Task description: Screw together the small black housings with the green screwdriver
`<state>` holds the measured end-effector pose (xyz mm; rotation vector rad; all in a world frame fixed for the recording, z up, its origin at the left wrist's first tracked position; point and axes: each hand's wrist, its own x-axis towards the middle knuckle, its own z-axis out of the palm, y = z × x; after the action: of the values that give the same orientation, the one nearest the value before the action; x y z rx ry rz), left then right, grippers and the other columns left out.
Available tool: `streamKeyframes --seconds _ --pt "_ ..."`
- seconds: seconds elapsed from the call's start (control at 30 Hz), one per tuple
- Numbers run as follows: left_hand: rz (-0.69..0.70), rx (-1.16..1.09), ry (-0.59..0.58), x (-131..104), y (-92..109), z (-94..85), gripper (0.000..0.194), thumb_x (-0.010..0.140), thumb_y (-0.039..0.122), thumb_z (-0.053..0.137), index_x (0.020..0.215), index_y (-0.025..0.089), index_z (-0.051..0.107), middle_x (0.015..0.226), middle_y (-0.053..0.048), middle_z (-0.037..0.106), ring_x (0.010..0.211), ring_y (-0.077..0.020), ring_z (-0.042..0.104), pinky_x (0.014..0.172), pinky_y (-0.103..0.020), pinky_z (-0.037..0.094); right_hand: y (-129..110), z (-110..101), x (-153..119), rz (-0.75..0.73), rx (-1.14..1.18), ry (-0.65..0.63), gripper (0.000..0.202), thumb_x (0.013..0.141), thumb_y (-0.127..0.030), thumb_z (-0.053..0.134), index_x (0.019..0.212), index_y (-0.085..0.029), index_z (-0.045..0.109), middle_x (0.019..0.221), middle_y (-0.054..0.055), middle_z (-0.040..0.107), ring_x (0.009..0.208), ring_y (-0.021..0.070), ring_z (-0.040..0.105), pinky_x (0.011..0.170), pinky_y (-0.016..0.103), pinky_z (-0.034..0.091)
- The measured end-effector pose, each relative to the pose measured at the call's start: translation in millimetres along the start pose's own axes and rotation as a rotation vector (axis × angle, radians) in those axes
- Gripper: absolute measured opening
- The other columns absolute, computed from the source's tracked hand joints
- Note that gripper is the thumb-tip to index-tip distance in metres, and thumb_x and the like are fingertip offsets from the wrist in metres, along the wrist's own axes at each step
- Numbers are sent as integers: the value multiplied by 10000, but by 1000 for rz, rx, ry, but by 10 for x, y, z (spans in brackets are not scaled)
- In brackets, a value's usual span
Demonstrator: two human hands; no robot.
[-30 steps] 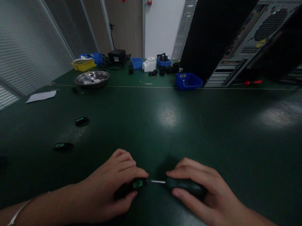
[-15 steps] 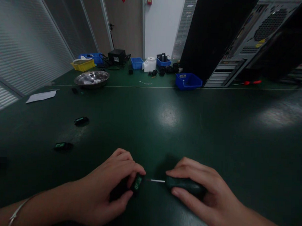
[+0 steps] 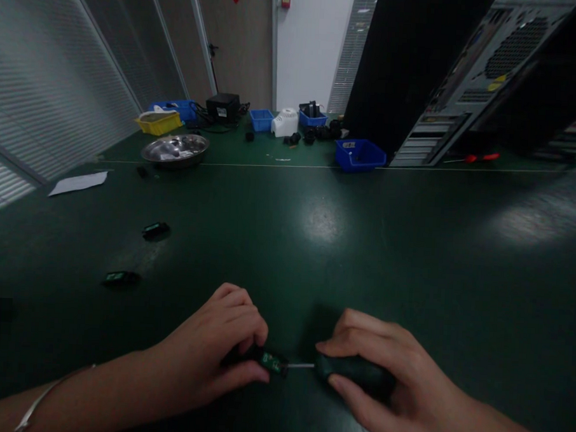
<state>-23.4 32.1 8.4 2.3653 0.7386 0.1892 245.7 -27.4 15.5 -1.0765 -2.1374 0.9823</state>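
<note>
Between thumb and fingers, my left hand (image 3: 225, 347) pinches a small black device with a lit green digital display (image 3: 273, 362). My right hand (image 3: 391, 367) is wrapped round the dark handle of a screwdriver (image 3: 355, 374), which lies level and points left. Its thin metal shaft reaches the right end of the device; whether the tip sits in a screw is too small to tell. Two similar black devices with green displays rest on the green table to the left, one nearer (image 3: 121, 278) and one farther (image 3: 155, 230).
At the back stand a metal bowl (image 3: 152, 153), a yellow bin (image 3: 159, 126), a blue bin (image 3: 360, 158), a white plastic housing (image 3: 285, 123) and a black box (image 3: 223, 105). A white paper (image 3: 78, 183) lies left. An opened computer case (image 3: 460, 90) and a red-handled tool (image 3: 484, 158) are back right.
My left hand has turned the device, so its display now runs nearly in line with the screwdriver. The screwdriver has shifted slightly toward me, and its tip now meets the device's end.
</note>
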Motion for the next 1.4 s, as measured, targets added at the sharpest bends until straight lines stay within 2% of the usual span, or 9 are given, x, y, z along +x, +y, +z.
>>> streamKeyframes --seconds 0.5,1.07,1.4 --pt "-20 -21 23 -5 -6 8 204 862 238 665 791 187 481 786 17 528 795 -161 475 739 -290 356 8 -5 11 72 -5 -45 128 896 -171 557 999 -191 629 829 23 580 732 138 569 614 265 431" --pt "-5 -30 73 -8 -12 49 187 854 210 678 814 192 496 767 21 520 782 -162 475 738 -294 355 24 22 9 53 39 -43 142 918 -183 550 1041 -186 619 881 46 595 785 153 584 663 280 458" --pt "10 -13 106 1 -1 64 188 840 204 681 804 192 496 737 23 524 762 -167 482 744 -304 342 21 54 22 13 -87 -55 196 905 -178 557 1092 -201 610 921 56 621 809 167 602 696 294 473"
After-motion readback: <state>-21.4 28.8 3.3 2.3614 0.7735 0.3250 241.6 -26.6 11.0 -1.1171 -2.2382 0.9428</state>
